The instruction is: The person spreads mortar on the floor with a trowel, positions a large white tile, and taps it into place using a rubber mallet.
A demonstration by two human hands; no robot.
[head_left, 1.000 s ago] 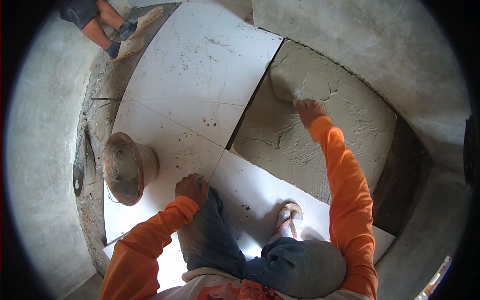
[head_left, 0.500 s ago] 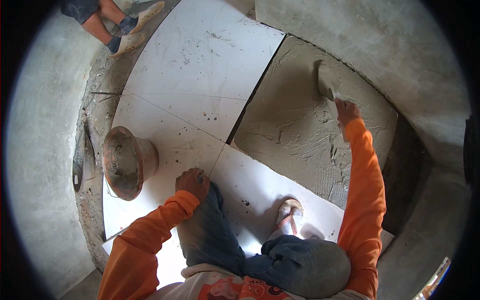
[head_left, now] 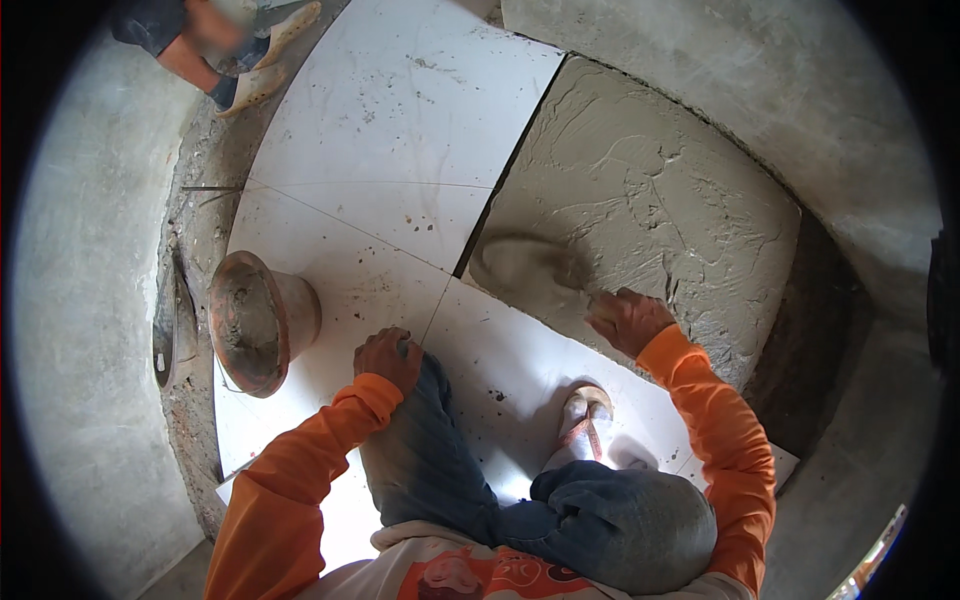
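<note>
My right hand point(head_left: 630, 320) is closed around the handle of a trowel point(head_left: 530, 265), its blade smeared by motion. The blade is low over the near left part of a square bed of wet grey mortar point(head_left: 660, 190), whose surface carries ridges and cracks. On my bent knee rests my left hand point(head_left: 388, 358), fingers curled around a small grey thing that is mostly hidden. Left of that hand, a mortar-smeared bucket point(head_left: 305, 305) tilts toward the left with grey mortar inside. It stands on large white floor tiles point(head_left: 380, 120) that border the mortar bed.
Bare concrete walls point(head_left: 100, 250) curve around both sides. A dark gap point(head_left: 815, 310) lies right of the mortar. Another person's legs and shoes point(head_left: 255, 85) are at the far left. Rods point(head_left: 210, 188) and a curved metal piece point(head_left: 172, 315) lie along the left wall. My sandalled foot point(head_left: 580, 420) is on a tile.
My right hand has swept the trowel nearer and to the left, from the far part of the mortar to its near left corner. My left hand stays on my knee.
</note>
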